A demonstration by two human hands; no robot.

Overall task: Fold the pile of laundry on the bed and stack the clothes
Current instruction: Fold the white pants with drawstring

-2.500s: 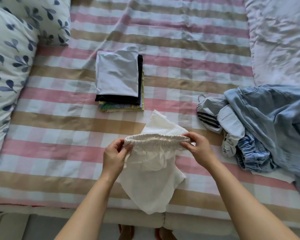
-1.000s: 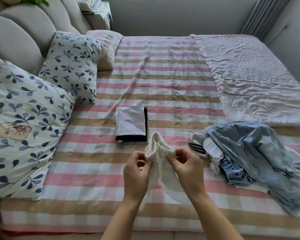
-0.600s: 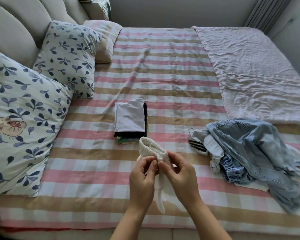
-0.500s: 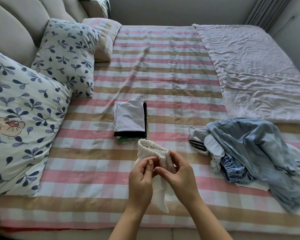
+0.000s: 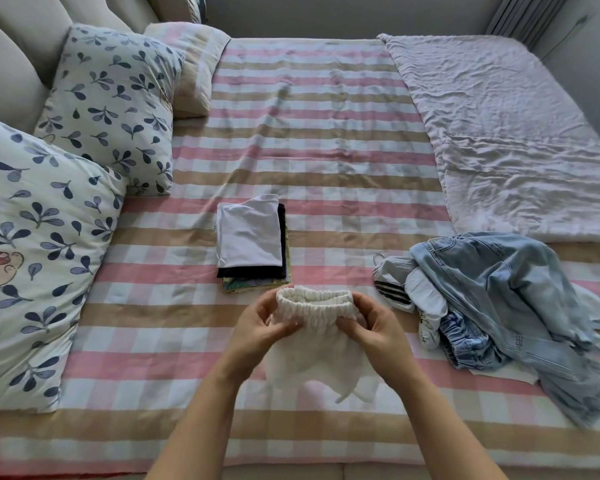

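The white shorts [image 5: 317,327] are held above the bed [image 5: 326,140] by the elastic waistband, pinched by left hand [image 5: 262,327] and right hand [image 5: 378,329], probably to align it for folding.

The stack [image 5: 248,237] lies on the bed [image 5: 326,133] about midway between the left and right edges, closer to the near edge than the far one. Just before it, the left hand [image 5: 257,327] and right hand [image 5: 378,327] each grip an end of the shorts [image 5: 316,341] by the waistband. The pile [image 5: 499,289] lies right of the shorts. Behind the pile, the quilt [image 5: 516,133] covers the bed's right side back to the far edge. Three pillows line the left edge against the headboard [image 5: 7,64]: one [image 5: 32,254] at the near left corner, one [image 5: 111,105] behind it, and one [image 5: 191,67] farther back.
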